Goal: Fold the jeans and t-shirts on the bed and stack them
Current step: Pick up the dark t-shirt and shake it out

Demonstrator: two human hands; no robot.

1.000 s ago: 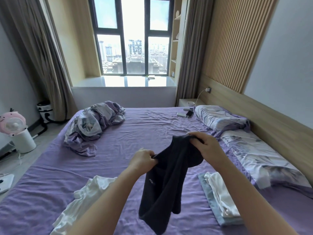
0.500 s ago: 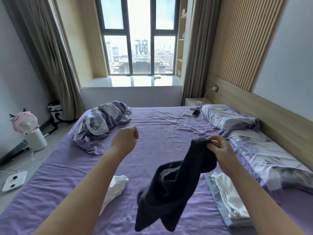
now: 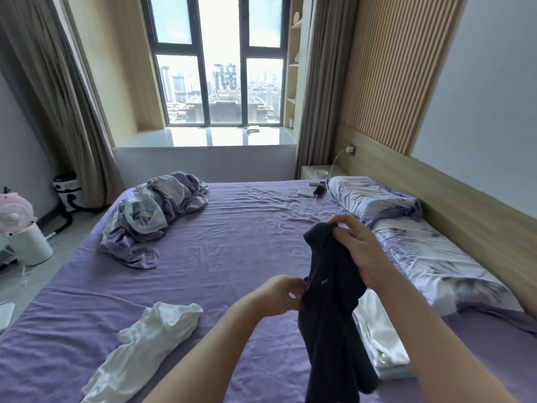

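A dark navy t-shirt (image 3: pixel 331 309) hangs in the air over the purple bed (image 3: pixel 232 245). My right hand (image 3: pixel 354 251) pinches its top edge, and my left hand (image 3: pixel 279 295) grips its side lower down. A crumpled white t-shirt (image 3: pixel 145 347) lies on the sheet to the lower left. Behind the dark shirt, a folded stack (image 3: pixel 380 341) with a white garment on a light blue one rests at the right, partly hidden.
A bundled purple and white quilt (image 3: pixel 151 216) sits at the far left of the bed. Two patterned pillows (image 3: pixel 406 228) line the headboard at right. A phone and a power bank (image 3: pixel 312 192) lie near the far pillow. A fan (image 3: pixel 17 225) stands on the floor at left.
My left hand, raised and free half a second ago, has come back down and taken hold of the dark t-shirt's side. My right hand has kept its grip on the top.
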